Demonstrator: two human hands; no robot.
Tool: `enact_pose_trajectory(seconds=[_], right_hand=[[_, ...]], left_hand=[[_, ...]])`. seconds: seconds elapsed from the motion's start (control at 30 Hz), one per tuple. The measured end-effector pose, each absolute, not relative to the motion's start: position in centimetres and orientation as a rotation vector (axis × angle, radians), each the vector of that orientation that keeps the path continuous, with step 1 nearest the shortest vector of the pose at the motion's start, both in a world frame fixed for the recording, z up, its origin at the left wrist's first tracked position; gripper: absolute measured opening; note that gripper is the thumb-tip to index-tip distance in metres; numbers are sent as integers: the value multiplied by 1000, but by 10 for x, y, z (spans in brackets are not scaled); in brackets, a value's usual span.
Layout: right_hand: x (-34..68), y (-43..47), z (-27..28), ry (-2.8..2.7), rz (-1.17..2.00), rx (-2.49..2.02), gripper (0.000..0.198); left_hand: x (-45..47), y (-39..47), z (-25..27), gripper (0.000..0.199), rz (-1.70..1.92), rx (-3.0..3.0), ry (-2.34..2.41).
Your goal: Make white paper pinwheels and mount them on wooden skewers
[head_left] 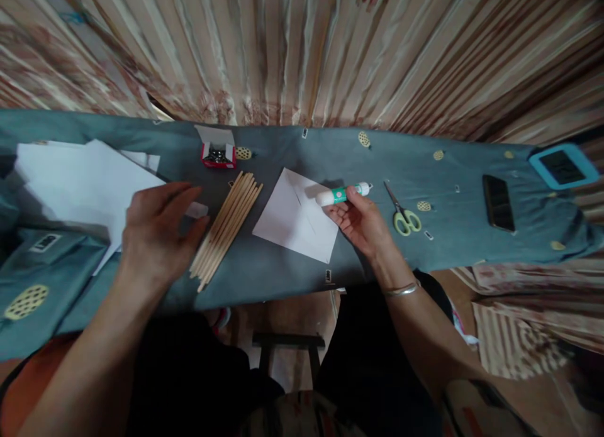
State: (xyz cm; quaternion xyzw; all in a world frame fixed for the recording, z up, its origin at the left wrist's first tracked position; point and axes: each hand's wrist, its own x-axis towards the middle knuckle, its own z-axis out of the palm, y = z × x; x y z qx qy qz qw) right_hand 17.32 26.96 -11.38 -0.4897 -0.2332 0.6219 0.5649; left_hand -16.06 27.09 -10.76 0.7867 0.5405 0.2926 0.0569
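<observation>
My right hand (pixel 361 223) is closed around a glue stick (pixel 338 195) with a green and white label. Its white end points left, over a square of white paper (pixel 297 217) lying on the table. My left hand (pixel 160 226) hovers at the left with thumb and fingers apart. A small whitish translucent piece (pixel 197 209) shows between its thumb and fingers; whether they touch it I cannot tell. Just right of that hand lies a bundle of several thin wooden sticks (pixel 226 229).
White paper sheets (pixel 70 179) lie at the left. Behind the sticks stands an open red box (pixel 218 155) with small dark items. Green-handled scissors (pixel 403 217), a phone (pixel 499 202) and a blue-framed device (pixel 564 166) lie rightward. A curtain (pixel 283 53) hangs along the back.
</observation>
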Motion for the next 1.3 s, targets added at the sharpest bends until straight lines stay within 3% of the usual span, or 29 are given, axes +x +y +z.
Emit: enact_pose_trajectory(seconds=[0.43,0.7,0.9,1.3], right_hand=[[163,263,-112,-672,1767,-1085,38],[142,246,-106,-835,1988,-982,40],[128,237,-102,-867,2130,-875,44],[143,244,-98,-605,1814,-939,32]], left_hand=[[-169,273,-111,23,870,1999,1712],[-137,267,-97,40,1080,1397,1446],[-97,258,-98,43,1007,1144,1240],[-72,247,-101,49,866,1148,1161]])
